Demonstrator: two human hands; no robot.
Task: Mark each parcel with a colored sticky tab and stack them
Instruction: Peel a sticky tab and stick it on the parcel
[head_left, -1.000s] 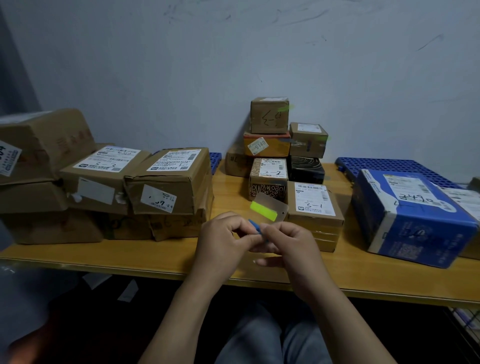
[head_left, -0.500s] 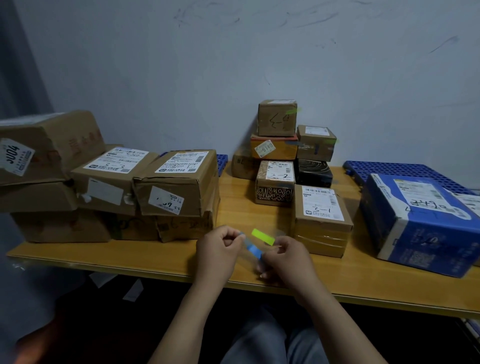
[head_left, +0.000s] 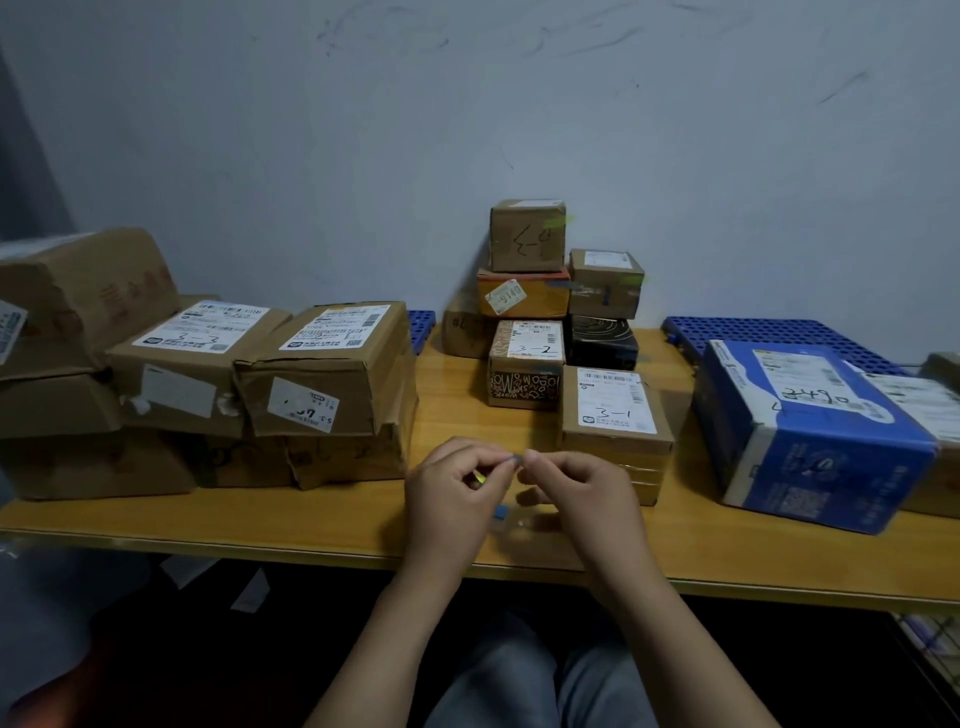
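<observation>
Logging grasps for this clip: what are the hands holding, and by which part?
The left hand and right hand pinch a small sticky-tab sheet by its top edge, fingertips meeting; its blue end shows below.

The left hand (head_left: 457, 493) and right hand (head_left: 576, 493) pinch a greyish scrap (head_left: 517, 458) between meeting fingertips, too small and blurred to tell if it is a tab. A yellow-green sliver (head_left: 478, 476) shows inside the left hand's curled fingers and a blue bit (head_left: 501, 513) below them; the rest is hidden. At the left end of the worktop (head_left: 311, 525) the cardboard stack (head_left: 62, 312) is cut off at the edge, as is the parcel (head_left: 930, 400) behind the blue box (head_left: 810, 441) at the right end
</observation>
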